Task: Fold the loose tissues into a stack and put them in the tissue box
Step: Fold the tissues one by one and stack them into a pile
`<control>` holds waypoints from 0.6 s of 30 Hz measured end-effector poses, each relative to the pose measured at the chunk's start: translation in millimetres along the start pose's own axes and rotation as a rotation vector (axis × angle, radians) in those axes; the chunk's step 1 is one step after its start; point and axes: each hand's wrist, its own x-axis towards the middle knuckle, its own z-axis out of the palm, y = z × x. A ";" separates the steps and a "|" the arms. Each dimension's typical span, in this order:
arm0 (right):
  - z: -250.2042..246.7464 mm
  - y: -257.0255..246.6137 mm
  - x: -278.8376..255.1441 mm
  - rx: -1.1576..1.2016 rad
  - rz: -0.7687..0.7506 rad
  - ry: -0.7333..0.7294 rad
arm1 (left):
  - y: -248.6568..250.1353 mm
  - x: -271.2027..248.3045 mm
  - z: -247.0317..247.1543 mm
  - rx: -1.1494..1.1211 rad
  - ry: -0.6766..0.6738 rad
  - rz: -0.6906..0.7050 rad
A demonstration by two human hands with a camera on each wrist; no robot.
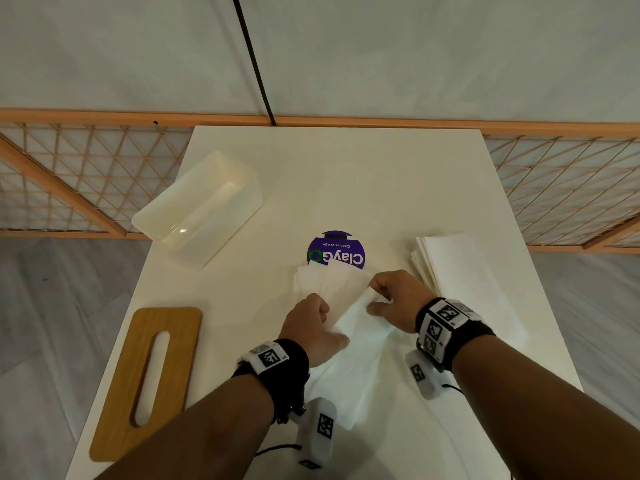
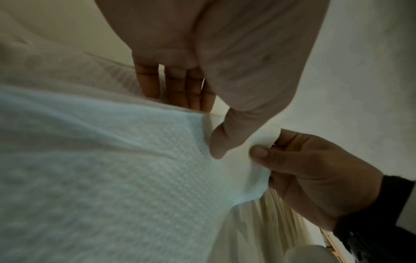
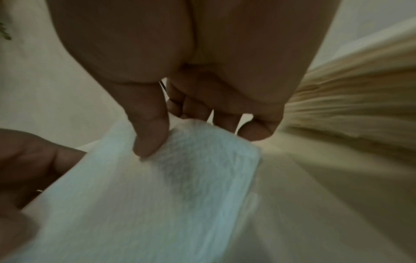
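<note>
Tissue (image 1: pixel 360 341), centre frame: pinched at top edge by right hand (image 1: pixel 398 299), thumb over; left hand (image 1: pixel 311 327) pinched its left edge. Tissue box (image 1: pixel 197 206), upper left, on bench (image 1: pixel 381 188).

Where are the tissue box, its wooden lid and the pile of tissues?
tissue box (image 1: pixel 221 188), head view, on its far inner wall.
wooden lid (image 1: pixel 114 403), head view, left of the slot.
pile of tissues (image 1: pixel 460 268), head view, on its top sheet.

We cannot name the place surely — it looks like a staged recording space. We see a plain white rectangular table (image 1: pixel 398 188), a bare pale wall (image 1: pixel 415 46), an orange wooden lattice screen (image 1: pixel 69 174), grey floor (image 1: pixel 52 306) and a round purple "ClayGo" sticker (image 1: pixel 337 251).
</note>
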 end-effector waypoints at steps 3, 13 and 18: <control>0.6 -1.6 1.7 -0.044 0.012 -0.030 | 2.0 2.1 -1.4 0.046 -0.035 -0.004; 19.3 -8.7 18.1 -0.057 0.138 0.036 | 12.7 4.3 8.5 0.233 -0.022 0.009; 19.2 -13.7 16.2 -0.222 0.098 0.023 | 11.4 0.6 12.0 0.201 0.036 0.051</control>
